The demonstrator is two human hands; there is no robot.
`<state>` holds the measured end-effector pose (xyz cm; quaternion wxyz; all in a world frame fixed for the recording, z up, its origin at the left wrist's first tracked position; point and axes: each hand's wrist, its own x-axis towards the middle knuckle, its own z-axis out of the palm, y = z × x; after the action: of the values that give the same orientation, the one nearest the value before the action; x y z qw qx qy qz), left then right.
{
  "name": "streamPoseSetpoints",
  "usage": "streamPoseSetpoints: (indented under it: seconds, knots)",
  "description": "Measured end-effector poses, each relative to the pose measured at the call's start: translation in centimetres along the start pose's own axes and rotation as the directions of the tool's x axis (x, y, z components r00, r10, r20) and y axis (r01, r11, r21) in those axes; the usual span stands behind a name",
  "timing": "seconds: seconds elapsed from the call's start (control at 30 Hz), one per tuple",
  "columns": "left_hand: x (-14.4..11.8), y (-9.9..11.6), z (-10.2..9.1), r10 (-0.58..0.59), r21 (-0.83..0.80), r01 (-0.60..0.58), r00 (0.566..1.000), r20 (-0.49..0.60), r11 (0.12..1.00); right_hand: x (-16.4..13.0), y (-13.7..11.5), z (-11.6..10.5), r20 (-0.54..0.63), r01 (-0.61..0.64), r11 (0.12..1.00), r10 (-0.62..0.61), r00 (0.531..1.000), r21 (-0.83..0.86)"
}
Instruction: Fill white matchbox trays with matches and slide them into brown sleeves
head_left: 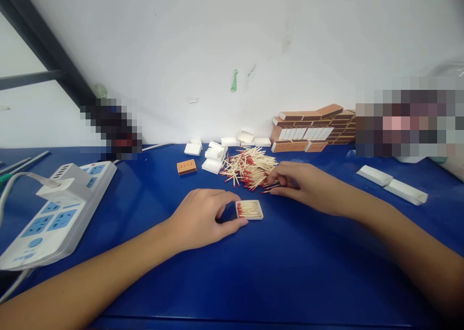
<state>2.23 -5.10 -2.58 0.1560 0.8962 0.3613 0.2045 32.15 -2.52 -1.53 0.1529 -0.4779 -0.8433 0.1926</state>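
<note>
At frame centre we steady the open matchbox tray (249, 209), partly filled with matches, with our left hand (203, 219) pinching its left edge on the blue surface (275, 272). Just above-right, our right hand (300, 182) pinches matches at the edge of the loose match pile (248, 168).
</note>
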Motion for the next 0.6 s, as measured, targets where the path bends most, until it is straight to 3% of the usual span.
streamPoseSetpoints:
  seconds: [0.3,0.5,0.6]
  knots:
    - [-0.1,0.0,0.0,0.009,0.002,-0.009,1.000,-0.001,1.000,-0.3,0.0,0.0,0.023,-0.019,1.000,0.020,1.000,-0.016]
    - [0.1,0.1,-0.1,0.005,-0.001,-0.005,1.000,0.006,1.000,-0.6,-3.7,1.1,-0.012,0.066,0.993,-0.065,0.998,0.096]
    - [0.0,0.2,-0.1,0.008,0.002,-0.008,1.000,0.003,1.000,-0.8,-5.6,2.2,0.017,0.065,0.996,-0.066,0.998,0.060]
